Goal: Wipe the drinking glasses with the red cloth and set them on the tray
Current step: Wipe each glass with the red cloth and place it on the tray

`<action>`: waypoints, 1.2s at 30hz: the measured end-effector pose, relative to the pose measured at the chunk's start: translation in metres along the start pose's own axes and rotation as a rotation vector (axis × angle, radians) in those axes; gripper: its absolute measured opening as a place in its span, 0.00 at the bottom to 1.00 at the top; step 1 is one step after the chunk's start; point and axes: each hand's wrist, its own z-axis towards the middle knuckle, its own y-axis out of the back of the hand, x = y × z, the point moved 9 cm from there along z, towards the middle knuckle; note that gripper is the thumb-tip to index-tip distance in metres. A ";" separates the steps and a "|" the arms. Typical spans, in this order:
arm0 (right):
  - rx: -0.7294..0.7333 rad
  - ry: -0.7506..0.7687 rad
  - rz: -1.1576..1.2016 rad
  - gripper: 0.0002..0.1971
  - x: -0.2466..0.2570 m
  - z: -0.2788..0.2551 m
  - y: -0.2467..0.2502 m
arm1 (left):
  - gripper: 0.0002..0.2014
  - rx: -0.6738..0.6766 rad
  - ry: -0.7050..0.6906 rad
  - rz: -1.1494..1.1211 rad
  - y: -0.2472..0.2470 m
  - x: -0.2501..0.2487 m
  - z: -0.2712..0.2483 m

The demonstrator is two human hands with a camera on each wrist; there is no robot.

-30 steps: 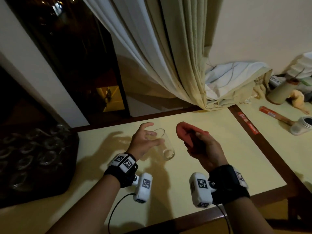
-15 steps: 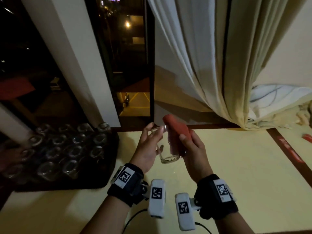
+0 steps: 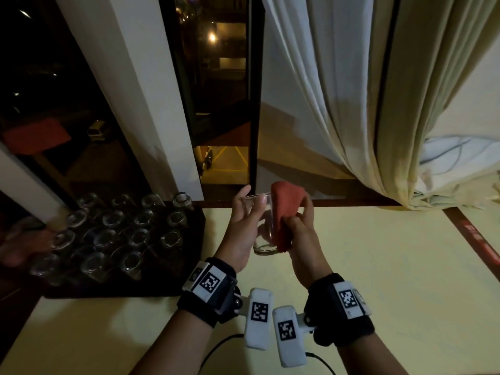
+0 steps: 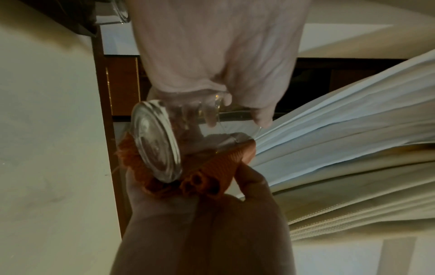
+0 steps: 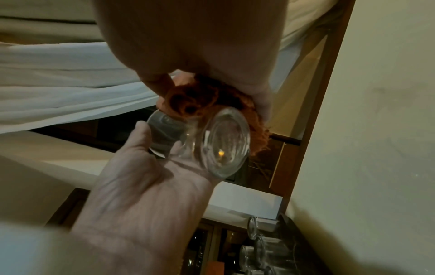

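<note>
A clear drinking glass (image 3: 263,234) is held upright in the air above the cream table, its thick base (image 4: 156,141) (image 5: 227,143) towards me. My left hand (image 3: 244,226) grips it from the left side, with fingertips (image 4: 212,115) at its rim. My right hand (image 3: 300,234) grips the bunched red cloth (image 3: 284,212) and presses it against the glass's right side; the cloth (image 4: 207,173) (image 5: 200,98) wraps part of the wall. A dark tray (image 3: 189,280) at the left holds several glasses (image 3: 130,234).
The cream table (image 3: 378,293) has a brown border and a red strip (image 3: 481,244) at the right. Behind it stand a dark window (image 3: 221,104), a white pillar (image 3: 135,77) and hanging cream curtains (image 3: 365,104). Cables trail from the wrist cameras.
My right hand brought the red cloth from beside the glass onto its right wall. The glass went from tilted to upright, and my head turned left and up.
</note>
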 end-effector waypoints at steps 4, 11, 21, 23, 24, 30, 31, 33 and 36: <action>-0.048 0.006 -0.019 0.36 0.000 0.003 0.012 | 0.29 0.008 0.000 0.016 -0.006 -0.004 -0.002; 0.081 -0.072 0.093 0.23 -0.006 -0.003 0.015 | 0.37 0.080 0.039 0.074 -0.027 -0.005 -0.010; 0.138 -0.250 0.492 0.27 -0.017 -0.009 0.030 | 0.31 0.163 0.142 0.472 -0.053 -0.001 -0.016; 0.134 -0.191 0.397 0.26 -0.013 -0.006 0.039 | 0.30 0.137 0.145 0.510 -0.056 -0.005 -0.017; 0.127 -0.145 0.327 0.25 -0.008 -0.005 0.043 | 0.29 0.128 0.164 0.527 -0.058 -0.005 -0.018; 0.143 -0.010 0.215 0.24 0.015 -0.008 0.056 | 0.45 0.195 0.172 0.455 -0.081 0.000 -0.026; 0.160 -0.030 0.253 0.25 0.015 -0.009 0.056 | 0.44 0.200 0.142 0.429 -0.082 -0.002 -0.024; 0.202 -0.090 0.372 0.27 0.017 -0.013 0.055 | 0.34 0.259 0.116 0.333 -0.089 -0.005 -0.023; 0.266 -0.126 0.539 0.29 0.025 -0.012 0.063 | 0.31 0.346 0.128 0.254 -0.103 -0.004 -0.027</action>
